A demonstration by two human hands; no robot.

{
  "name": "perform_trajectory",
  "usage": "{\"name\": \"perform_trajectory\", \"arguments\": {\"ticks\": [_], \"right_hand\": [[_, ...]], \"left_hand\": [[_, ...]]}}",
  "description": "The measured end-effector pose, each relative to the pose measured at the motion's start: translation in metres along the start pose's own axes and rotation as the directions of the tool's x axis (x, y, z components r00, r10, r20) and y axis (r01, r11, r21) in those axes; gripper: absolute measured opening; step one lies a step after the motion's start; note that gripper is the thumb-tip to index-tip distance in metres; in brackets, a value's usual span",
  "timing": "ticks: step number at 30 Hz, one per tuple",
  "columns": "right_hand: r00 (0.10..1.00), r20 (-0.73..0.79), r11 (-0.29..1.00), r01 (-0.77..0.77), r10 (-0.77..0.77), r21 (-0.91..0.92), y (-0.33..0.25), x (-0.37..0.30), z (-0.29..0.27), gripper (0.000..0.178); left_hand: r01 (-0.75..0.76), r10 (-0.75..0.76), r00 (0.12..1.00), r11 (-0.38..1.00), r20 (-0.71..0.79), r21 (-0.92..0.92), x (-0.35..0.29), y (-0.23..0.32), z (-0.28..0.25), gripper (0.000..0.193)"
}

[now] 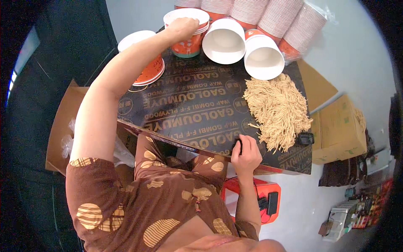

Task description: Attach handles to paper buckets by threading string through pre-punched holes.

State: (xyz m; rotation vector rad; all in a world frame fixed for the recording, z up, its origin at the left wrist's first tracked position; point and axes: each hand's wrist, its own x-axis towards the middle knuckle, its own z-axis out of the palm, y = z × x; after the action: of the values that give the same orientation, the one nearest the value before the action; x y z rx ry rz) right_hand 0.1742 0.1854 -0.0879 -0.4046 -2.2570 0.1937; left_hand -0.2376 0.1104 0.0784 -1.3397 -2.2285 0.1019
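My left hand (184, 28) is stretched out to a stack of paper tubs (187, 45) at the far edge of the table. Its fingers are curled at the top tub's mouth, over the right part of the rim, and their tips are hidden. My right hand (247, 154) is closed at the near table edge, around a small black object (238, 145) mostly covered by the fingers. Just beyond that hand lies a heap of pale, crinkled noodle-like strands (280, 111). Left of the tub stack, another stack of red-and-white tubs (150, 74) stands partly behind my left forearm.
Two white-lined tubs (224, 42) (264, 59) lie tipped with their mouths toward me. Behind them are long nested tub stacks (277, 19). A black device (305, 138) sits at the right table edge. Cardboard boxes (340, 130) (63, 126) flank the table; a red stool (268, 189) stands below.
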Motion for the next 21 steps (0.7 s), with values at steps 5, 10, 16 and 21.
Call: {"name": "perform_trajectory", "arguments": {"ticks": [5, 10, 16, 21], "right_hand": [[1.0, -0.001, 1.0, -0.002, 0.002, 0.002, 0.0, 0.0, 0.0, 0.023], [1.0, -0.007, 1.0, -0.002, 0.002, 0.0, 0.001, 0.0, 0.001, 0.022], [1.0, -0.006, 1.0, 0.012, -0.012, -0.009, 0.001, 0.001, 0.003, 0.021], [1.0, -0.003, 1.0, 0.005, -0.005, -0.002, -0.001, -0.001, -0.001, 0.022]], "left_hand": [[0.025, -0.026, 0.992, 1.0, -0.125, -0.013, 0.003, -0.014, 0.001, 0.017], [-0.009, 0.009, 0.973, 1.0, -0.231, 0.0, 0.003, -0.021, -0.009, 0.013], [0.005, -0.007, 0.897, 1.0, -0.442, -0.004, -0.015, -0.018, -0.016, 0.014], [-0.148, 0.167, 0.786, 0.986, -0.595, 0.081, -0.059, 0.008, -0.038, 0.02]]}}
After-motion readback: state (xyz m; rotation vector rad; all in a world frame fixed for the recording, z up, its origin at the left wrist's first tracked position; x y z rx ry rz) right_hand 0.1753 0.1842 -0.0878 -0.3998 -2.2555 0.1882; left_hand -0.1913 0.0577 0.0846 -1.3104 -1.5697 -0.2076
